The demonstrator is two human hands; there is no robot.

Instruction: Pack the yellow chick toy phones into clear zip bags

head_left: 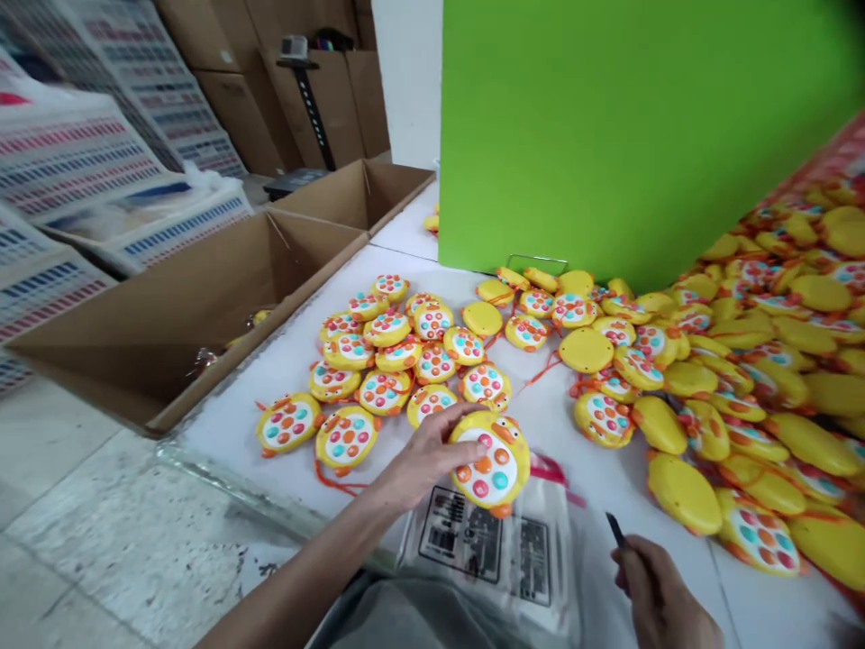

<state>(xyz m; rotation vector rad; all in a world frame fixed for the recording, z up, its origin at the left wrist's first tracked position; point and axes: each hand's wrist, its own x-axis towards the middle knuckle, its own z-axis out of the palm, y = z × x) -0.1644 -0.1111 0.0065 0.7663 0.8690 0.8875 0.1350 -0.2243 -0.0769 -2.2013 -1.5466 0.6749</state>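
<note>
My left hand (pixel 427 453) is closed on a yellow duck-shaped toy (pixel 508 467), thumb across its white front with coloured round buttons. The toy is held above a stack of clear printed plastic bags (pixel 492 550) at the table's near edge. Lower right, my right hand (pixel 659 590) grips a slim dark tool (pixel 615 530) with a flat tip; its exact kind is unclear. Just beyond my left hand lies a group of similar duck toys (pixel 383 391), mostly buttons up, some with orange cords.
A large heap of duck toys (pixel 763 361) covers the table's right side. A green panel (pixel 608 126) stands at the back. Left of the table is an open cardboard box (pixel 128 333) with a few wrapped items inside. White crates (pixel 182 225) are stacked beyond it.
</note>
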